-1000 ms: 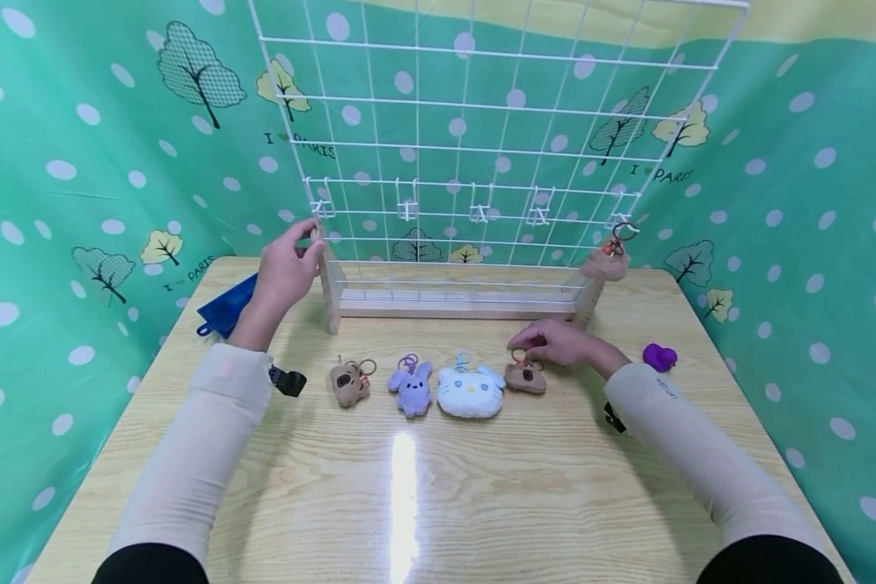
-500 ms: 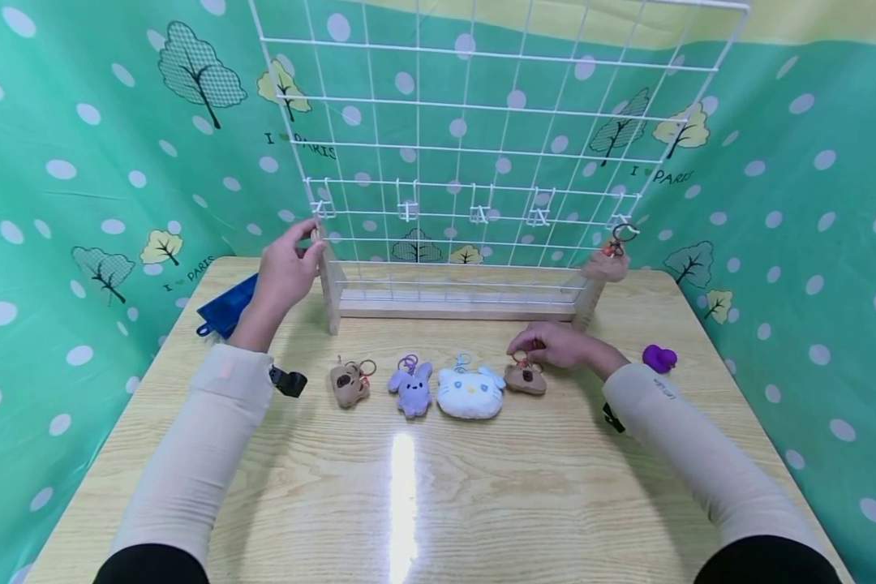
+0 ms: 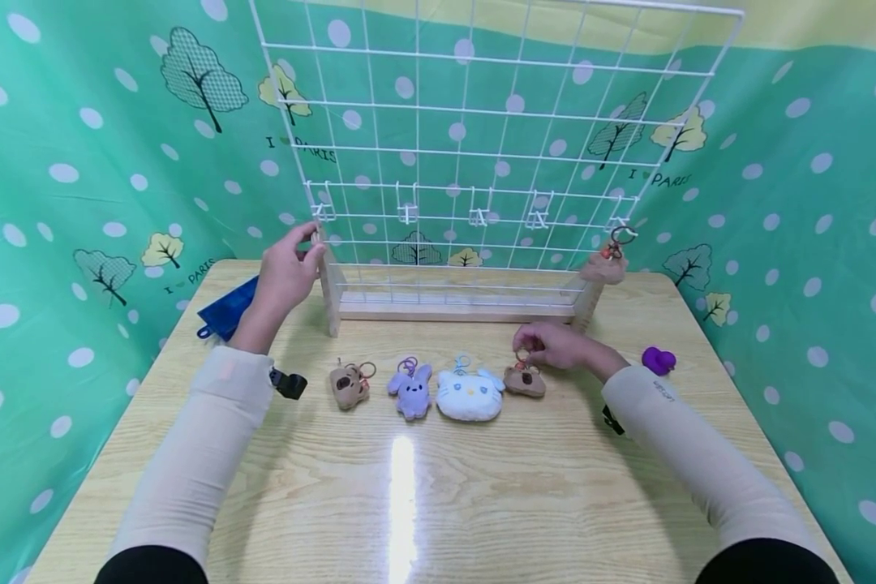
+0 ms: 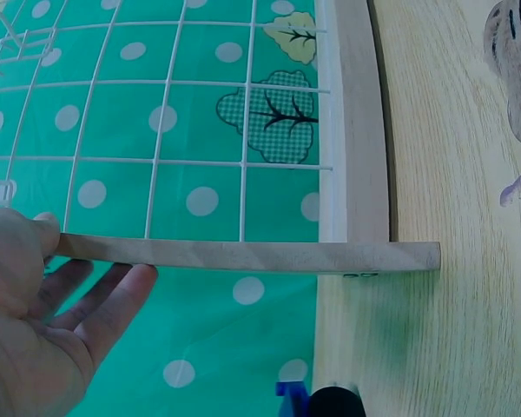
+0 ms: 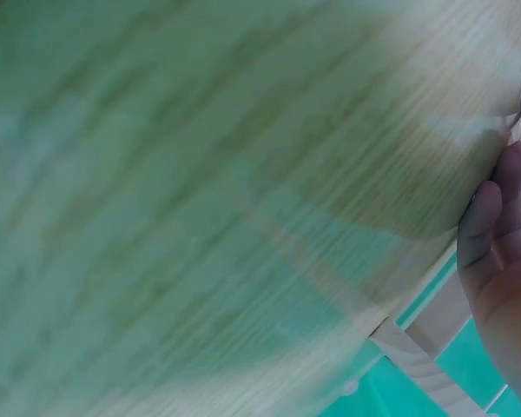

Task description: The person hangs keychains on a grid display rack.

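- Right hand [image 3: 555, 345]: fingers curled, tips at the metal ring [image 3: 521, 355] of one brown plush keyring [image 3: 524, 381]; judged to be pinching the ring, though the wrist view cuts it off at its edge.
- Brown plush keyring: body on the table [image 3: 321, 503], just beside the white cat keyring [image 3: 470, 396], in front of the rack's right end.
- Left hand [image 3: 288, 266]: grips the upper part of the wooden end post [image 4: 243, 254], thumb one side, fingers the other; apparently steadying the rack.
- Rack [image 3: 461, 154]: white wire grid on a wooden foot, upright at the back of the table.
- Bare hooks [image 3: 478, 216]: four, in a row across the grid.
- Occupied hook [image 3: 619, 223]: one, far right, bearing a hung brown keyring [image 3: 604, 268].
- Awaiting on the table: white cat keyring; purple rabbit keyring [image 3: 412, 393]; another brown keyring [image 3: 349, 385], leftmost of the row.
- Step in hand, as judged: taking up a keyring by its ring, for hanging.
- Next move, as judged: raise the ring with its loop kept clear of the fingertips, turn it to face a bare hook, likely the one nearest the occupied hook, and pass it over the tip, the post held firm meanwhile.
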